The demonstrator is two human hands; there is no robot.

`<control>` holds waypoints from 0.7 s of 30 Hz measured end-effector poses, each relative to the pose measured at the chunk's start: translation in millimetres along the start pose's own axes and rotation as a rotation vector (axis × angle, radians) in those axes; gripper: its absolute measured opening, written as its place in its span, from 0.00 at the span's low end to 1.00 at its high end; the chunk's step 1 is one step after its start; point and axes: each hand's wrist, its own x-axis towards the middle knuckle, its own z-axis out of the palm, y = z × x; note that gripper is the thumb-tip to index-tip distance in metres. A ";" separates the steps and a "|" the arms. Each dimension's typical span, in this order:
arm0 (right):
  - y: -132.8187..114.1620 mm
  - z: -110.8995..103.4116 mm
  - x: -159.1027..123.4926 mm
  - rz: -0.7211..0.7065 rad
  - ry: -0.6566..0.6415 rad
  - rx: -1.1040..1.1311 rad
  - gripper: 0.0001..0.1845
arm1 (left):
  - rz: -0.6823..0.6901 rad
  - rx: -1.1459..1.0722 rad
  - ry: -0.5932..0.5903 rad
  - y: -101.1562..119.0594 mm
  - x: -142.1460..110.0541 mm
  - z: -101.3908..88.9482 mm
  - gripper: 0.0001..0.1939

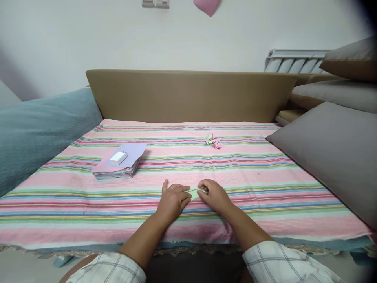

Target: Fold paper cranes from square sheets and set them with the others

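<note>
A small piece of light green folded paper [194,194] lies on the striped cloth between my hands. My left hand [174,197] has its fingertips closed on the paper's left end, the thumb side partly raised. On the right end, my right hand [214,195] pinches the paper between thumb and bent fingers. Much of the paper is hidden under the fingers, so its full shape does not show. Farther off, folded pink and pale green paper figures [213,141] sit together on the cloth.
A stack of coloured paper [114,172] stands to the left with a white charger plug [118,157] on top. The striped cloth [70,181] covers the seat. Grey cushions [330,145] border the right, a blue cushion [44,129] the left, and a brown backrest [191,96] the far side.
</note>
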 end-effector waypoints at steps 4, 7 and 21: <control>-2.5 1.9 1.0 -0.017 -0.018 -0.076 0.04 | -0.006 -0.016 -0.004 0.3 0.2 -0.2 0.04; -3.6 0.6 1.0 -0.007 -0.012 -0.100 0.05 | -0.019 -0.032 -0.001 1.7 0.0 -1.7 0.04; 10.7 -4.4 -2.0 -0.175 -0.074 -0.086 0.12 | -0.005 0.070 -0.018 3.3 0.2 -3.6 0.10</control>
